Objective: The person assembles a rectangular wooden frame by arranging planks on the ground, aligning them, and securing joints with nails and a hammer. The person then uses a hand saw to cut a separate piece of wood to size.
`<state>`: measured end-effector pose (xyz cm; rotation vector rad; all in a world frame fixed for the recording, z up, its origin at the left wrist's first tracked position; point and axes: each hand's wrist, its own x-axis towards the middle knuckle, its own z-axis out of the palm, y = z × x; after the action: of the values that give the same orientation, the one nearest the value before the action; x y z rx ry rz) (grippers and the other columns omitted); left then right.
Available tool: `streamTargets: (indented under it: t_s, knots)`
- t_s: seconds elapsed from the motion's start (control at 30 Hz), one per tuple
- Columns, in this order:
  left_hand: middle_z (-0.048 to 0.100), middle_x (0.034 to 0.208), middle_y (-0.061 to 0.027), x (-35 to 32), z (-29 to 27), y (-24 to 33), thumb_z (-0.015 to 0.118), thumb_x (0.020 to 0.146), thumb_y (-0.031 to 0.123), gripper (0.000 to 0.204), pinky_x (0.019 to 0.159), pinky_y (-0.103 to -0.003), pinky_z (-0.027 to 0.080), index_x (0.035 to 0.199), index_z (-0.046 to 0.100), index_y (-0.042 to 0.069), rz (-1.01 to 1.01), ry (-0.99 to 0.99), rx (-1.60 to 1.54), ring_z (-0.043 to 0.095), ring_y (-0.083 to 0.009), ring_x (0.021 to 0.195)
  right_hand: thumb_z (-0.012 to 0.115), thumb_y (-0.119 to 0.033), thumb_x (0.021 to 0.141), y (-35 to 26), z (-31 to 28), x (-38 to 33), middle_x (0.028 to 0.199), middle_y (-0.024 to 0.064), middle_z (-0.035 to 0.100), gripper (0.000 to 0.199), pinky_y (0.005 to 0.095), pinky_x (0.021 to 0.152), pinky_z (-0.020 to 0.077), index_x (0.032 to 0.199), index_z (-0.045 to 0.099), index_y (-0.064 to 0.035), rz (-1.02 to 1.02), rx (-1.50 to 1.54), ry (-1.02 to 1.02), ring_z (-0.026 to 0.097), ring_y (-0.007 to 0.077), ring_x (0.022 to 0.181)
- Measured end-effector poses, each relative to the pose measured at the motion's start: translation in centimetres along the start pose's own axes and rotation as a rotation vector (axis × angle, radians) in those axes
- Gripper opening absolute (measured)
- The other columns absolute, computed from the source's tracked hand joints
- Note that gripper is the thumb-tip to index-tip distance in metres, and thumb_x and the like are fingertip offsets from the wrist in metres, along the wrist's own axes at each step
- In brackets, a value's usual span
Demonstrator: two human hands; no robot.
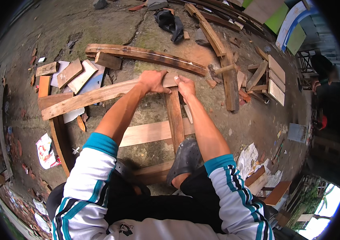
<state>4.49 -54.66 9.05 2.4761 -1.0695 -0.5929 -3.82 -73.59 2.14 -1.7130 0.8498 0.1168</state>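
A long pale wooden plank (94,97) slants across in front of me, on top of a wooden frame. My left hand (152,81) is closed over it near its right end. At that end my right hand (185,86) grips with the thumb on the plank; its other fingers are partly hidden. Under the joint a brown wooden leg (175,118) runs down toward my shoe (184,160). A darker leg (60,140) stands at the left end. Between the legs lies a lighter crosspiece (148,133), with a lower board (154,172) nearer my feet.
Beyond the plank lies a curved beam (150,56) beside a short block (108,61). A hammer (224,69) rests on a thick beam (230,90) to the right. Wood offcuts (70,74) are piled left, and a slatted wooden piece (276,80) stands right.
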Motion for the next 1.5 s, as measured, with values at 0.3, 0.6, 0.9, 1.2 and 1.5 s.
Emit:
streamTargets:
  t_s: [0.3, 0.6, 0.9, 1.2, 1.5]
  knots:
    - [0.073, 0.097, -0.0216, 0.6, 0.5, -0.4, 0.034, 0.103, 0.056, 0.057, 0.087, -0.052, 0.053, 0.121, 0.069, 0.015, -0.122, 0.08, -0.057, 0.069, -0.042, 0.096, 0.068, -0.023, 0.098, -3.2, 1.1, -3.8, 0.135, 0.0208, 0.063, 0.057, 0.0315, 0.103, 0.0466, 0.14, 0.052, 0.0104, 0.008, 0.13, 0.006, 0.062, 0.0237, 0.122]
    - [0.073, 0.088, -0.0205, 0.5, 0.1, -0.4, 0.032, 0.105, 0.054, 0.057, 0.08, -0.051, 0.055, 0.11, 0.072, 0.014, -0.107, 0.053, -0.008, 0.071, -0.0394, 0.087, 0.07, -0.028, 0.096, -2.4, 1.2, -3.6, 0.132, 0.0219, 0.065, 0.054, 0.0322, 0.1, 0.0478, 0.138, 0.058, 0.0035, -0.04, 0.064, 0.037, 0.064, 0.0245, 0.118]
    - [0.072, 0.08, -0.0199, 0.5, 0.6, -0.8, 0.037, 0.105, 0.053, 0.055, 0.074, -0.049, 0.055, 0.114, 0.072, 0.013, -0.06, 0.098, -0.021, 0.07, -0.0392, 0.079, 0.071, -0.03, 0.096, -1.0, 1.3, -2.8, 0.129, 0.0219, 0.067, 0.057, 0.0318, 0.099, 0.0478, 0.137, 0.057, 0.0065, -0.087, 0.06, 0.055, 0.065, 0.0234, 0.116]
    - [0.06, 0.131, -0.0199, -3.5, 1.3, -1.9, 0.064, 0.082, 0.069, 0.095, 0.099, -0.054, 0.044, 0.149, 0.039, 0.008, 0.075, 0.312, 0.215, 0.06, -0.0364, 0.118, 0.072, -0.027, 0.094, -1.8, 0.6, -2.3, 0.125, 0.0203, 0.068, 0.055, 0.0304, 0.096, 0.0493, 0.135, 0.059, 0.0071, -0.004, 0.076, 0.012, 0.067, 0.0225, 0.111]
    - [0.06, 0.118, -0.0114, -8.0, 0.9, -5.2, 0.081, 0.079, 0.044, 0.085, 0.093, -0.047, 0.049, 0.149, 0.039, 0.019, -0.075, 0.165, 0.303, 0.06, -0.0323, 0.113, 0.075, -0.028, 0.093, -2.8, 0.9, -3.6, 0.111, 0.0145, 0.072, 0.054, 0.0279, 0.081, 0.0506, 0.132, 0.062, 0.0073, -0.009, 0.098, 0.04, 0.064, 0.0136, 0.085]
